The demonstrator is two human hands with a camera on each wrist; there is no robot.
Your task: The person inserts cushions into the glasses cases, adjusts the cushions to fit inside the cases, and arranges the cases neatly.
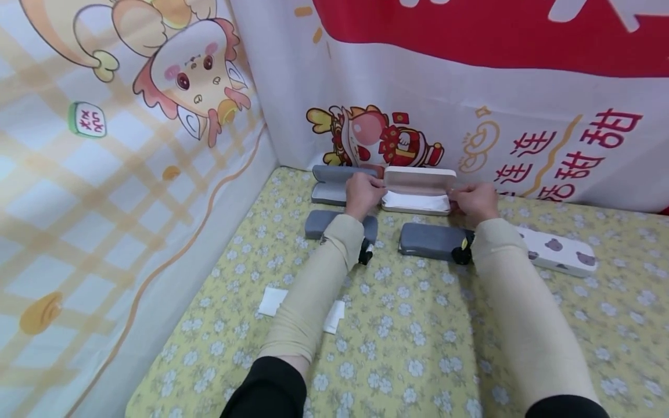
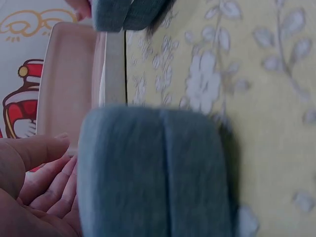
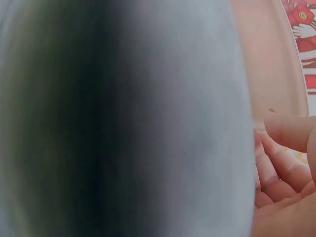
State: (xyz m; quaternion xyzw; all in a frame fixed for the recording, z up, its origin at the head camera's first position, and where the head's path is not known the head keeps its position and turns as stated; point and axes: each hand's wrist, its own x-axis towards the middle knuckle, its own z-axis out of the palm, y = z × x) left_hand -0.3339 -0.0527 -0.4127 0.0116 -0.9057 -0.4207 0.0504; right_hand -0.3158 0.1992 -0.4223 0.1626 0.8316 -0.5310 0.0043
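An opened glasses case [image 1: 420, 175] with a pale pink inside stands at the back of the table, its lid raised toward the curtain. A white cloth [image 1: 416, 201] lies in its lower half. My left hand [image 1: 363, 193] holds the case's left end between thumb and fingers. At the right end, my right hand [image 1: 477, 201] grips it likewise. In the left wrist view the left thumb [image 2: 42, 150] meets the case's edge; a grey-blue case hides the rest. A large blurred grey shape [image 3: 187, 118] covers most of the right wrist view, beside the right thumb [image 3: 289, 131].
Left of it stands another opened grey case [image 1: 329, 191]. Closer in lie a grey case [image 1: 317, 223] under the left wrist, a second closed grey case [image 1: 431, 241] and a white case with bear prints [image 1: 561, 251]. Folded white cloths [image 1: 273, 301] lie beneath the left forearm.
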